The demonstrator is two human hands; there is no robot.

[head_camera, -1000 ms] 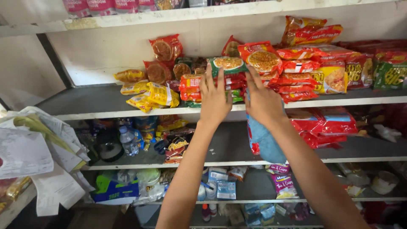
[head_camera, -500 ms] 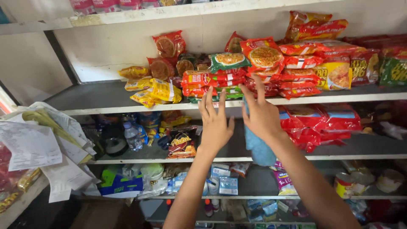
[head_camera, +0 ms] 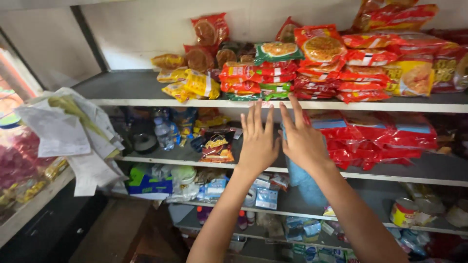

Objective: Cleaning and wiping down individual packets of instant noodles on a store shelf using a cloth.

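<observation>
Both hands have dropped lower since a second ago, when they reached up against the snack packets on the upper shelf; now they hover in front of the edge of that shelf, fingertips just under the packets, holding nothing.

At the far left of the frame a bundle of loose papers [head_camera: 68, 131] hangs over a ledge. Right of it, the grey upper shelf [head_camera: 122, 90] runs across the frame, bare at its left end. Toward the upper centre lie yellow snack packets [head_camera: 192, 84], and beside them a stack of red noodle packets [head_camera: 248, 75] with a green packet [head_camera: 278, 50] on top. On the middle shelf below, at centre left, stand a small water bottle [head_camera: 162, 132] and a dark chip bag [head_camera: 218, 146].

In the centre of the frame the left hand [head_camera: 258, 139] is raised, back toward the camera, fingers spread and straight, touching nothing that can be seen. Just beside it, the right hand [head_camera: 303, 139] is raised the same way, fingers open and fanned, the two hands close but apart. Behind the right hand a light blue packet [head_camera: 298, 175] shows; whether the hand touches it cannot be told.

Further right, more red packets [head_camera: 370, 136] fill the middle shelf, and a small tin can [head_camera: 403, 213] sits at the lower right.
</observation>
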